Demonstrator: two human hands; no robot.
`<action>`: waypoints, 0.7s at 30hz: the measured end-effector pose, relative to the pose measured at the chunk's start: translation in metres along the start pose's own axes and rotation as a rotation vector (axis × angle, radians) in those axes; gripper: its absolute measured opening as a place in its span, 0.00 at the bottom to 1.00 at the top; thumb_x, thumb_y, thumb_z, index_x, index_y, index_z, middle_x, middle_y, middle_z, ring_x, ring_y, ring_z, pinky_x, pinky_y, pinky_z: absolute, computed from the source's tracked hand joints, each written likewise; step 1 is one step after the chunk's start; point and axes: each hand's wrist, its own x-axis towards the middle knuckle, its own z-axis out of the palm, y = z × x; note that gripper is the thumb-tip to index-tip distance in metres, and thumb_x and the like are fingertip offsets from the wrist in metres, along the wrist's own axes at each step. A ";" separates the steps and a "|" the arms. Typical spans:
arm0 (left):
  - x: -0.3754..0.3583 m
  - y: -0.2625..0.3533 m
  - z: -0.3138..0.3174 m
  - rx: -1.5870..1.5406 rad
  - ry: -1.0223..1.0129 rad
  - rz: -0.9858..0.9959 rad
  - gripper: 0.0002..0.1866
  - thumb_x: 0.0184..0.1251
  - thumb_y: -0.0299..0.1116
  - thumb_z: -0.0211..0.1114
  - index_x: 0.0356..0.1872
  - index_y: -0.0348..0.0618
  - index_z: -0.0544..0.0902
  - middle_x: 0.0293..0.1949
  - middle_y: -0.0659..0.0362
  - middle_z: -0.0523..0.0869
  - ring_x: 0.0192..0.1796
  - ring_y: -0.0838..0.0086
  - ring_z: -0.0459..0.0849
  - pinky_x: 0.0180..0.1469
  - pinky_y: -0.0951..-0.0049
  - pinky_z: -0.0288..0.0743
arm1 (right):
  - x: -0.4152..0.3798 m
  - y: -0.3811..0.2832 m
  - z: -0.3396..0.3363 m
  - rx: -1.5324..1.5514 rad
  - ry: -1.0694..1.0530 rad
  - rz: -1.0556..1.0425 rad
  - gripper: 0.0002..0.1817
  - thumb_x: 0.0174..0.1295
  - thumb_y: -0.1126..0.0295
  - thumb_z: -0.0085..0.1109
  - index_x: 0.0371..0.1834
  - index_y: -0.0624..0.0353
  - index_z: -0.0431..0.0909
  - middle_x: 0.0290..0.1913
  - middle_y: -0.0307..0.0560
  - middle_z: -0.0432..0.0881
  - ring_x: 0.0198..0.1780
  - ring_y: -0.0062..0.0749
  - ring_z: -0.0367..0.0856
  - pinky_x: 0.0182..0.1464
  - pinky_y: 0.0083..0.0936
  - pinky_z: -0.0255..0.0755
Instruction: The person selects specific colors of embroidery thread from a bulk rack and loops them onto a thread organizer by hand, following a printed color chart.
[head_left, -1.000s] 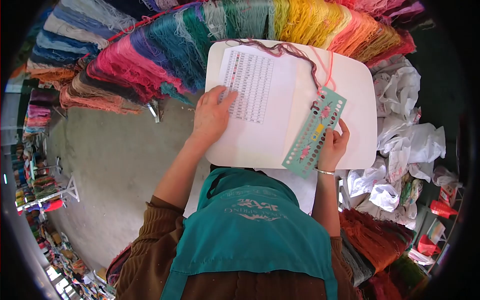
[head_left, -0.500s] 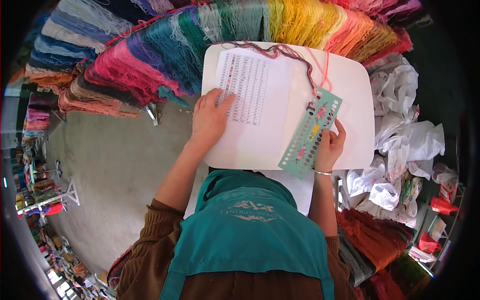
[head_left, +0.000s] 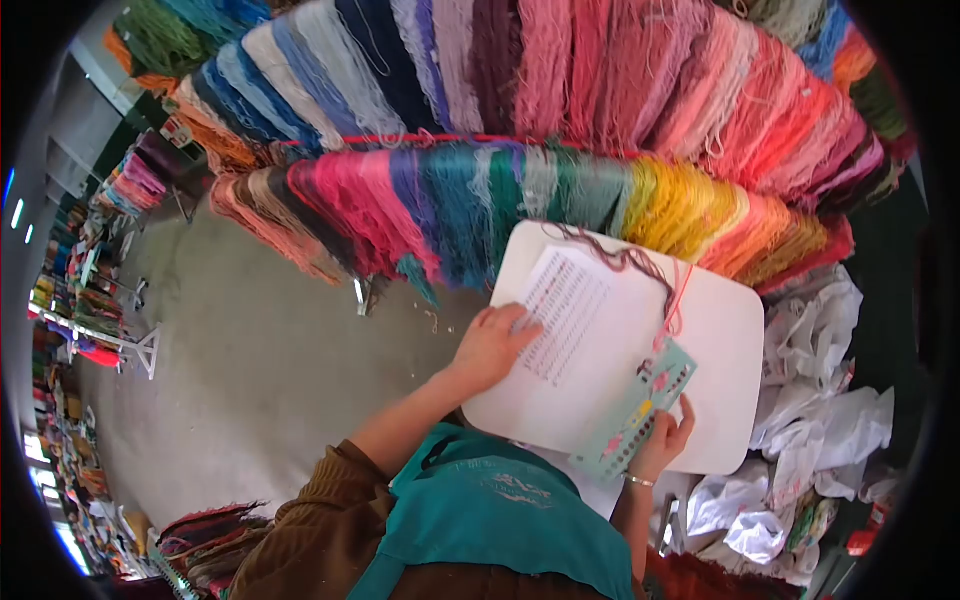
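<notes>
My left hand (head_left: 492, 352) rests on the left edge of a printed chart (head_left: 568, 318), its fingers apart and holding nothing. The chart is a white sheet with a grid of small rows, lying on a white board (head_left: 722, 380) with rounded corners. My right hand (head_left: 662, 442) grips the lower right edge of a green thread card (head_left: 640, 412) printed with pink flowers and lined with punched holes. Dark maroon thread (head_left: 628, 257) and a pink strand (head_left: 681, 300) run from the card's top end across the board. Part of my right hand's grip is hidden.
Skeins of yarn (head_left: 450, 205) in many colours hang in two curved rows beyond the board. White plastic bags (head_left: 815, 345) are piled at the right. Grey floor (head_left: 260, 350) lies to the left, with a white metal stand (head_left: 140, 345) farther off.
The view has tilted up and turned, so the board sits lower and more of the upper yarn row shows. Both hands keep their places, on the chart and the thread card.
</notes>
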 end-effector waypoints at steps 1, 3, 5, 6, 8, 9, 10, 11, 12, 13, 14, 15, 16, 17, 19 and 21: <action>0.000 -0.001 -0.003 -0.009 -0.020 0.017 0.19 0.70 0.30 0.54 0.58 0.56 0.83 0.62 0.48 0.76 0.67 0.54 0.74 0.71 0.50 0.63 | -0.004 0.003 0.001 -0.095 -0.042 -0.034 0.22 0.67 0.77 0.53 0.65 0.58 0.72 0.27 0.34 0.78 0.27 0.12 0.70 0.30 0.14 0.65; 0.001 -0.011 -0.008 0.042 0.033 0.090 0.16 0.69 0.33 0.60 0.56 0.56 0.84 0.60 0.49 0.78 0.65 0.53 0.75 0.68 0.55 0.67 | -0.009 0.000 0.006 -0.258 -0.061 -0.096 0.19 0.67 0.75 0.55 0.61 0.57 0.76 0.26 0.36 0.77 0.26 0.15 0.73 0.29 0.18 0.68; 0.007 -0.017 -0.028 -0.116 -0.053 0.115 0.19 0.65 0.29 0.61 0.57 0.53 0.83 0.61 0.49 0.77 0.68 0.53 0.73 0.70 0.51 0.65 | -0.018 -0.026 0.014 -0.687 -0.066 -0.104 0.18 0.65 0.72 0.58 0.59 0.55 0.79 0.26 0.41 0.78 0.24 0.23 0.74 0.28 0.24 0.71; 0.012 -0.034 -0.030 -0.100 0.016 0.161 0.21 0.61 0.29 0.64 0.57 0.50 0.82 0.61 0.50 0.77 0.68 0.53 0.73 0.68 0.51 0.66 | -0.018 -0.029 0.010 -0.862 -0.052 -0.153 0.20 0.62 0.70 0.61 0.59 0.52 0.79 0.37 0.48 0.82 0.30 0.36 0.80 0.33 0.33 0.74; 0.030 -0.062 -0.064 -0.068 0.128 0.198 0.22 0.59 0.29 0.65 0.57 0.47 0.81 0.61 0.51 0.77 0.68 0.52 0.72 0.67 0.50 0.68 | -0.015 -0.031 0.003 -1.020 -0.028 -0.267 0.21 0.60 0.69 0.63 0.59 0.52 0.80 0.51 0.52 0.81 0.39 0.44 0.81 0.39 0.37 0.76; 0.042 -0.072 -0.094 -0.036 0.195 0.216 0.24 0.57 0.28 0.67 0.58 0.44 0.80 0.61 0.50 0.77 0.68 0.51 0.72 0.67 0.50 0.68 | -0.012 -0.025 -0.001 -1.137 0.032 -0.508 0.20 0.60 0.69 0.62 0.57 0.55 0.80 0.57 0.53 0.77 0.46 0.50 0.81 0.44 0.39 0.76; 0.055 -0.088 -0.122 0.023 0.259 0.229 0.24 0.57 0.27 0.67 0.58 0.43 0.80 0.61 0.50 0.77 0.68 0.50 0.72 0.67 0.50 0.68 | -0.009 -0.025 0.000 -1.074 0.056 -0.507 0.19 0.61 0.70 0.62 0.57 0.57 0.80 0.57 0.52 0.78 0.46 0.49 0.81 0.44 0.37 0.76; 0.069 -0.104 -0.151 0.080 0.323 0.241 0.24 0.57 0.27 0.67 0.58 0.42 0.80 0.61 0.50 0.77 0.68 0.49 0.72 0.67 0.50 0.68 | -0.010 -0.028 0.006 -1.012 0.079 -0.505 0.19 0.61 0.71 0.61 0.56 0.58 0.80 0.56 0.52 0.78 0.46 0.48 0.81 0.44 0.36 0.77; 0.082 -0.119 -0.180 0.107 0.372 0.233 0.25 0.58 0.26 0.67 0.59 0.43 0.79 0.62 0.49 0.76 0.69 0.49 0.72 0.68 0.50 0.67 | -0.015 -0.044 0.023 -0.870 0.066 -0.343 0.15 0.64 0.73 0.60 0.53 0.62 0.81 0.50 0.50 0.82 0.44 0.38 0.82 0.41 0.29 0.77; 0.096 -0.133 -0.209 0.131 0.422 0.225 0.26 0.58 0.26 0.67 0.61 0.43 0.78 0.63 0.49 0.75 0.69 0.49 0.71 0.69 0.50 0.66 | -0.019 -0.050 0.040 -0.872 0.078 -0.348 0.15 0.64 0.73 0.60 0.53 0.62 0.81 0.50 0.50 0.82 0.44 0.38 0.82 0.41 0.29 0.77; 0.109 -0.143 -0.237 0.169 0.490 0.243 0.26 0.59 0.26 0.67 0.61 0.43 0.78 0.64 0.49 0.75 0.70 0.49 0.71 0.70 0.51 0.65 | -0.024 -0.054 0.058 -0.700 0.036 -0.268 0.12 0.65 0.72 0.59 0.51 0.63 0.81 0.46 0.49 0.83 0.40 0.33 0.82 0.39 0.26 0.77; 0.123 -0.154 -0.264 0.205 0.558 0.263 0.26 0.59 0.26 0.67 0.62 0.43 0.77 0.64 0.49 0.75 0.70 0.49 0.70 0.70 0.52 0.65 | -0.029 -0.058 0.077 -0.527 -0.006 -0.190 0.10 0.67 0.72 0.59 0.48 0.63 0.82 0.42 0.47 0.85 0.37 0.28 0.82 0.36 0.24 0.76; 0.136 -0.163 -0.290 0.245 0.599 0.296 0.27 0.59 0.26 0.67 0.63 0.43 0.77 0.64 0.50 0.75 0.70 0.49 0.70 0.70 0.52 0.65 | -0.038 -0.061 0.104 -0.453 -0.008 -0.232 0.08 0.68 0.73 0.58 0.45 0.64 0.83 0.36 0.44 0.86 0.32 0.23 0.81 0.33 0.21 0.75; 0.149 -0.172 -0.315 0.283 0.639 0.330 0.27 0.60 0.27 0.67 0.63 0.43 0.76 0.64 0.50 0.76 0.70 0.50 0.70 0.70 0.53 0.65 | -0.050 -0.064 0.131 -0.449 -0.036 -0.202 0.08 0.69 0.73 0.57 0.45 0.64 0.83 0.37 0.44 0.86 0.32 0.22 0.81 0.34 0.20 0.76; 0.175 -0.190 -0.355 0.315 0.728 0.401 0.25 0.59 0.29 0.67 0.60 0.42 0.78 0.61 0.51 0.77 0.69 0.52 0.72 0.68 0.52 0.65 | -0.072 -0.066 0.182 -0.430 -0.106 -0.219 0.08 0.68 0.75 0.56 0.44 0.65 0.83 0.36 0.44 0.86 0.30 0.22 0.81 0.33 0.18 0.76; 0.198 -0.209 -0.387 0.344 0.763 0.469 0.25 0.59 0.28 0.66 0.60 0.43 0.78 0.60 0.53 0.78 0.67 0.53 0.73 0.68 0.52 0.66 | -0.097 -0.066 0.228 -0.386 -0.162 -0.234 0.08 0.67 0.77 0.55 0.43 0.66 0.83 0.36 0.46 0.86 0.30 0.23 0.82 0.33 0.19 0.76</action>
